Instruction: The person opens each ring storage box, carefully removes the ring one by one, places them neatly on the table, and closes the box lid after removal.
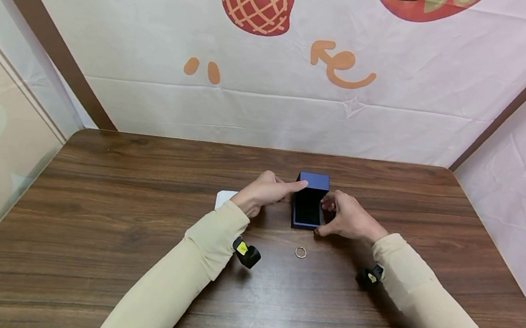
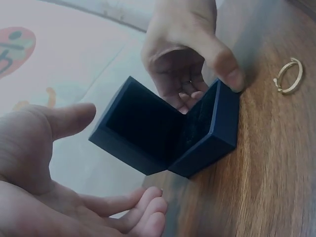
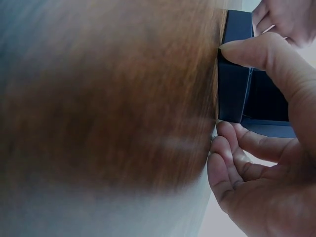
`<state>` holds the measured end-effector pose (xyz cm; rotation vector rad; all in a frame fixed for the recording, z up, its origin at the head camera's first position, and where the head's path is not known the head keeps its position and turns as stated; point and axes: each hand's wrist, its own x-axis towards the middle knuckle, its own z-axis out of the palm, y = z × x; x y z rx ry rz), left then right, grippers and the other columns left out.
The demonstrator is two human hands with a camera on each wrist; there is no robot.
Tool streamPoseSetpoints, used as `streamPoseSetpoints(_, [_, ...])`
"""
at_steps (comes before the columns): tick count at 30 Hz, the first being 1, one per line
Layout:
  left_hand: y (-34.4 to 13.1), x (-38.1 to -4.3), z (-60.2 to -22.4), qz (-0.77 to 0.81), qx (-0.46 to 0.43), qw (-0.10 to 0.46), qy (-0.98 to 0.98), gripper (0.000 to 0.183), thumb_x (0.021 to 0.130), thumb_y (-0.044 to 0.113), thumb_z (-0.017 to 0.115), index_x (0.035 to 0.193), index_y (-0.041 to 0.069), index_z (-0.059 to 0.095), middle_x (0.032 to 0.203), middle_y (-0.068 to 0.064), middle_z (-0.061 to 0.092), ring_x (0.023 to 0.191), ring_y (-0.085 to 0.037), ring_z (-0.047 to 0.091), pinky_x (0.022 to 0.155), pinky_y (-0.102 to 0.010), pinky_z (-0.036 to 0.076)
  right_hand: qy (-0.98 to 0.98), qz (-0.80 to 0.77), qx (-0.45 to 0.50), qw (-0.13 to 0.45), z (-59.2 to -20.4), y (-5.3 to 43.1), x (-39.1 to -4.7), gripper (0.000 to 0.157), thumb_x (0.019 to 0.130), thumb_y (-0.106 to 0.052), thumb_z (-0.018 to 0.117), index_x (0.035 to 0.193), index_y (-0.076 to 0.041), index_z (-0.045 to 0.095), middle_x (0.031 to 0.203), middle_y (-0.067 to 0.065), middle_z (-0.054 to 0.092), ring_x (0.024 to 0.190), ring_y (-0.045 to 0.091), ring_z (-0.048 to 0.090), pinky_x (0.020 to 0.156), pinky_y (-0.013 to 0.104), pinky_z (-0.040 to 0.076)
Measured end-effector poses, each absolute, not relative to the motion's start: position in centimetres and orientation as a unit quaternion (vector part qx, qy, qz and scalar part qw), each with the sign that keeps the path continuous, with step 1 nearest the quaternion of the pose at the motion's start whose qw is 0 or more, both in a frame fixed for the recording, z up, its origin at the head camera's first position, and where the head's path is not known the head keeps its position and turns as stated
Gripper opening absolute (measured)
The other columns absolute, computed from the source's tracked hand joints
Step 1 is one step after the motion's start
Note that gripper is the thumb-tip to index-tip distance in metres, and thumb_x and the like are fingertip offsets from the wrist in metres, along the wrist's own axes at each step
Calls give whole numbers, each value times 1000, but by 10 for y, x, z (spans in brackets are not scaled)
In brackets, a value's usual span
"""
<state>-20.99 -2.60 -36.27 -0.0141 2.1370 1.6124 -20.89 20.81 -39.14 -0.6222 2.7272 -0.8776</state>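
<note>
A small dark-blue ring box (image 1: 314, 181) stands on the table with its lid raised and its dark lining showing. My right hand (image 1: 352, 218) grips the lower half, the thumb at its front edge and the fingers behind, as the right wrist view shows on the box base (image 3: 236, 84). Beside the lid, my left hand (image 1: 266, 192) is spread; in the left wrist view its thumb (image 2: 74, 120) stands apart from the lid and its fingers are loosely bent below. A thin gold ring (image 1: 300, 252) lies in front of the box.
A white flat piece (image 1: 224, 198) lies on the wooden table (image 1: 152, 282), partly hidden behind the left wrist. A printed white cloth (image 1: 157, 61) hangs behind the table's far edge. Black wrist cameras sit on both forearms.
</note>
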Motion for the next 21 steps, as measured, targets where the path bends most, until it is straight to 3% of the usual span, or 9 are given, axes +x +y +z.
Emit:
streamPoseSetpoints(3, [-25, -215, -365, 607, -15, 252, 753, 55, 87, 51, 76, 58, 16, 45, 59, 4, 39, 66, -19, 38, 87, -37, 35, 925, -298, -210, 106, -392, 209, -209, 58, 66, -13, 89, 114, 7, 63, 105, 16, 64, 93, 28, 59, 85, 42, 49])
streamPoseSetpoints(6, [-23, -219, -367, 622, -25, 266, 736, 47, 86, 47, 79, 81, 7, 56, 78, -1, 52, 74, -17, 47, 86, -34, 41, 926, -296, -209, 106, -394, 209, -211, 59, 66, -14, 90, 115, 8, 63, 106, 16, 64, 94, 28, 59, 86, 44, 50])
streamPoseSetpoints(10, [-20, -222, -366, 640, -41, 272, 717, 52, 83, 40, 83, 108, 5, 54, 98, -4, 56, 90, -18, 52, 88, -32, 45, 927, -292, -209, 109, -393, 209, -211, 60, 67, -14, 90, 116, 8, 63, 106, 16, 64, 95, 28, 59, 87, 44, 50])
streamPoseSetpoints(16, [-14, -225, -366, 661, -57, 273, 696, 49, 82, 32, 84, 110, 9, 50, 94, -2, 52, 88, -17, 48, 86, -31, 42, 927, -291, -210, 105, -394, 209, -211, 59, 65, -15, 90, 114, 7, 64, 104, 15, 63, 93, 28, 59, 85, 43, 49])
streamPoseSetpoints(21, [-10, -227, -367, 671, -73, 275, 685, 53, 82, 28, 82, 120, 5, 54, 104, -3, 59, 100, -18, 56, 98, -33, 45, 927, -291, -213, 101, -394, 208, -210, 58, 65, -14, 90, 112, 7, 64, 103, 15, 63, 93, 28, 59, 85, 42, 49])
